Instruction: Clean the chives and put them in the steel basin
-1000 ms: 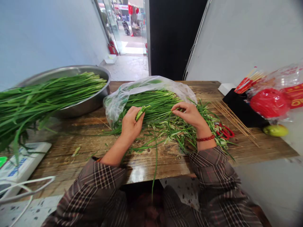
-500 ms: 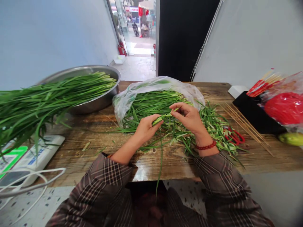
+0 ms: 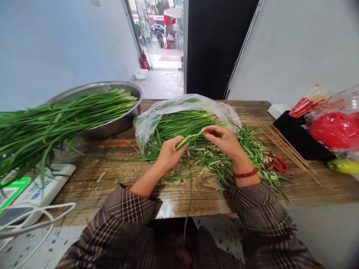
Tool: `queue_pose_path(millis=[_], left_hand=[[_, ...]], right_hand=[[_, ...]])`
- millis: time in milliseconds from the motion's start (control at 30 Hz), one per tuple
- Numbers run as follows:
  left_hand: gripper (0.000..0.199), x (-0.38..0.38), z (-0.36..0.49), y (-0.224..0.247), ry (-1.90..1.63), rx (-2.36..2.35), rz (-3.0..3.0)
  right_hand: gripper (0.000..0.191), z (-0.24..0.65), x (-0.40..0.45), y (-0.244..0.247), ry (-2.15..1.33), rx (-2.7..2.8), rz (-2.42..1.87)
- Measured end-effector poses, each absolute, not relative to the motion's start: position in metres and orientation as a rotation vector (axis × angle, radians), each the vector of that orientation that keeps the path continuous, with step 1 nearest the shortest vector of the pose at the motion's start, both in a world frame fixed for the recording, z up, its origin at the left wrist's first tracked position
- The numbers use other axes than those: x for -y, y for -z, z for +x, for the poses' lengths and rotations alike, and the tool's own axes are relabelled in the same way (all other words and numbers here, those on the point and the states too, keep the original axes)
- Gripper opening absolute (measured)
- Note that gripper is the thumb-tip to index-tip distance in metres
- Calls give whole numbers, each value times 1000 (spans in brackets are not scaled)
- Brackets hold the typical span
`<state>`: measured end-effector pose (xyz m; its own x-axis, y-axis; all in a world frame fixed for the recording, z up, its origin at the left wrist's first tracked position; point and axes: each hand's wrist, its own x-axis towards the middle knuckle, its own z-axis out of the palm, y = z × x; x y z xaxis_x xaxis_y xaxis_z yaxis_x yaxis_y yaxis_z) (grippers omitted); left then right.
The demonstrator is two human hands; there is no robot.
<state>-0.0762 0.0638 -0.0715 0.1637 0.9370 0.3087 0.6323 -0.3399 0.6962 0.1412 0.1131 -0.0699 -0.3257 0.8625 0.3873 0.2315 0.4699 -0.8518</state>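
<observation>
My left hand (image 3: 171, 152) is closed round a few green stalks (image 3: 183, 142) above the wooden table. At their pale upper right end, my right hand (image 3: 223, 140) pinches a stalk tip between thumb and fingers. Just behind my hands, a clear plastic bag (image 3: 144, 121) lies open around a pile of long green leafy stalks (image 3: 182, 123). Loose leaf scraps and peelings (image 3: 252, 149) spread beneath and to the right of my right hand. One long thin leaf (image 3: 190, 198) hangs down over the table's front edge.
On the left, a metal basin (image 3: 112, 129) holds a large bundle of stalks (image 3: 92, 106) beside a white device (image 3: 60, 175) with cables. Red-handled scissors (image 3: 277, 164), thin wooden sticks (image 3: 291, 155) and a black box (image 3: 304, 140) with red packets are at the right.
My left hand has shifted slightly left with the stalks, and the gap between my two hands is a little wider. The view has tilted slightly.
</observation>
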Motion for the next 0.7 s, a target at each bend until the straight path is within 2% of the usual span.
queue_pose_path(millis=[67, 167, 233, 400, 567, 700], left_hand=[[28, -64, -76, 72, -991, -1460, 2056], [28, -64, -76, 72, -960, -1413, 2067], [30, -64, -75, 72, -957, -1403, 2062], [31, -65, -75, 74, -991, -1442, 2045], [29, -64, -75, 75, -996, -1432, 2020], [28, -62, -75, 74, -967, -1395, 1929]], right_hand=[[28, 135, -111, 71, -891, 1735, -921], [15, 129, -109, 71, -788, 1733, -920], [14, 127, -109, 72, -785, 1662, -914], [24, 120, -111, 79, -1045, 1346, -885], [42, 111, -107, 82, -1158, 1527, -850], [42, 110, -104, 81, -1119, 1602, -839]])
